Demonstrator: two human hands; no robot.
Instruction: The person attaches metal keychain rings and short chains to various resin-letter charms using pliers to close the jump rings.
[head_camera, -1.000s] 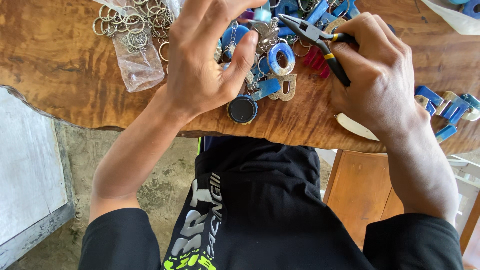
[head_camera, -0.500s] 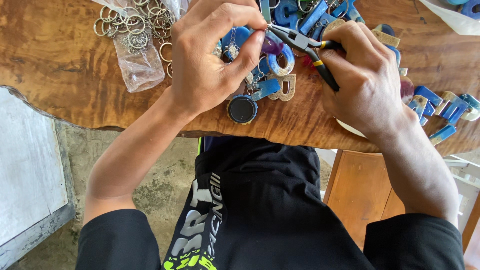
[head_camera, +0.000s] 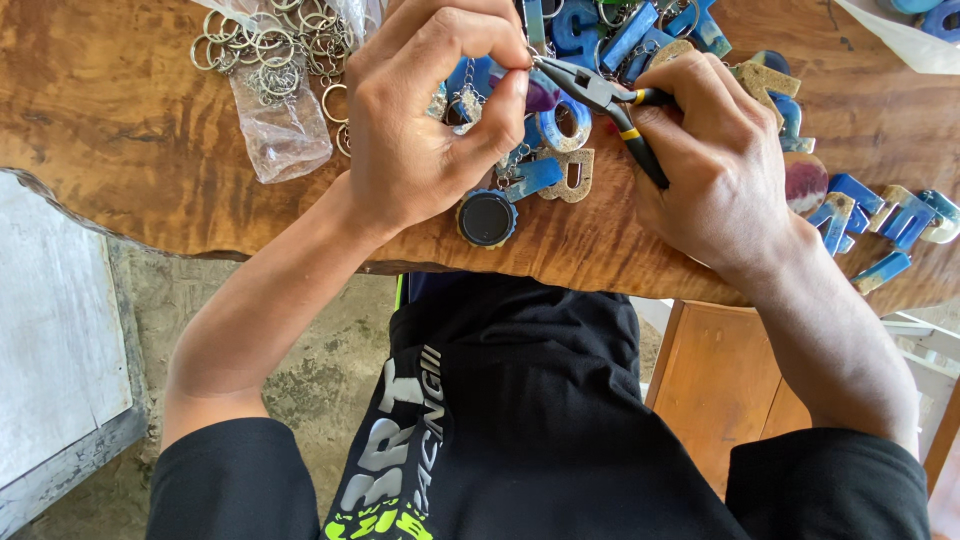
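My right hand grips black-handled pliers whose tip points left and meets the fingertips of my left hand. Between thumb and forefinger, my left hand pinches a small purple keychain piece with a metal ring at the plier tip. Just below the hands a round black cap and blue and tan letter-shaped pieces lie on the wooden table.
A pile of metal key rings and a clear plastic bag lie at the upper left. More blue and tan letter pieces lie at the right. The table's front edge runs just below the hands.
My right hand has brought the pliers left and down until their tip meets my left fingers. My left hand has closed its thumb and forefinger on the small piece.
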